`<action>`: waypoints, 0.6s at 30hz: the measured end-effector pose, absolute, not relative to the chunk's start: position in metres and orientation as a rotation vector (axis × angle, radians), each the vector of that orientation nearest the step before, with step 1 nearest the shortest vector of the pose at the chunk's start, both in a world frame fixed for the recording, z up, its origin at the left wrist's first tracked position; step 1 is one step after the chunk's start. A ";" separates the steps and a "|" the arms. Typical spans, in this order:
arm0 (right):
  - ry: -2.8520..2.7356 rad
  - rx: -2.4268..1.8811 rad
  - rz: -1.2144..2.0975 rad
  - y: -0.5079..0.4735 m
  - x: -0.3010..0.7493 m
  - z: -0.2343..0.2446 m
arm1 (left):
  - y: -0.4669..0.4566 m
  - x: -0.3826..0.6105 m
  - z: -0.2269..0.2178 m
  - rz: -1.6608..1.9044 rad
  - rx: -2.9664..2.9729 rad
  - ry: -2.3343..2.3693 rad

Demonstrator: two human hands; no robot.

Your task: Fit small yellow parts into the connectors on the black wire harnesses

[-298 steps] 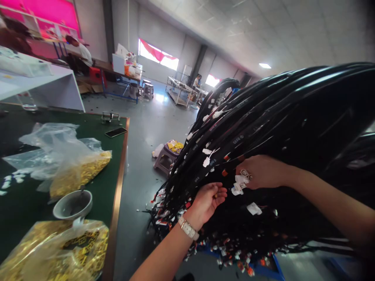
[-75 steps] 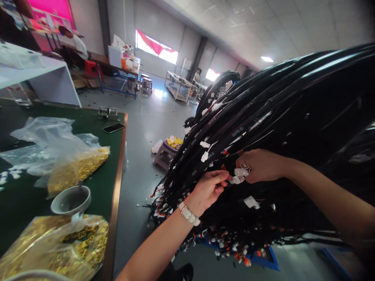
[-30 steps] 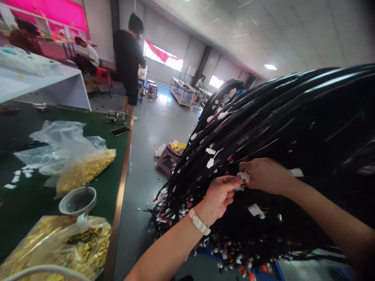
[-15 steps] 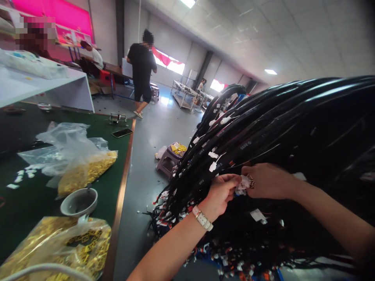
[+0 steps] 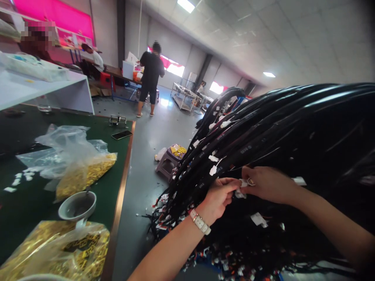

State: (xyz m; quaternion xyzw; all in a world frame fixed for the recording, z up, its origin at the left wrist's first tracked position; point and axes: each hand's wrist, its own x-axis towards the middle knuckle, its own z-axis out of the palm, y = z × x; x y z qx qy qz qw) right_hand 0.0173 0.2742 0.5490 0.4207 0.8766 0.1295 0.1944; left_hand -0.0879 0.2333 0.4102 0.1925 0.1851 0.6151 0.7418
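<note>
A large hanging bundle of black sheathed wire harnesses point(image 5: 278, 128) fills the right side. In front of it, my left hand point(image 5: 221, 194) pinches a small white connector point(image 5: 242, 183) between thumb and fingers. From the other side my right hand point(image 5: 268, 184) is closed at the same connector, and a small yellowish-brown piece point(image 5: 250, 182) shows at its fingertips. Fingers hide much of both pieces. Other white connectors point(image 5: 213, 170) dangle on short leads just above and to the left. Below my right hand hangs a white connector point(image 5: 259, 219).
On the green table point(image 5: 117, 148) lie a bag of yellow parts point(image 5: 84, 175), a grey bowl point(image 5: 77, 205), another open bag of yellow parts point(image 5: 88, 249) and a phone point(image 5: 122, 135). A stool point(image 5: 168, 162) stands on the floor. Another person point(image 5: 150, 76) stands farther back.
My hands stay together at the connector; my right fingers have shifted slightly and the yellowish-brown piece shows less. The person in black has moved right, to stand by the far table.
</note>
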 end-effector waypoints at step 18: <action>2.505 1.102 0.467 0.271 0.019 0.548 | 0.226 -0.091 0.413 1.285 0.422 0.383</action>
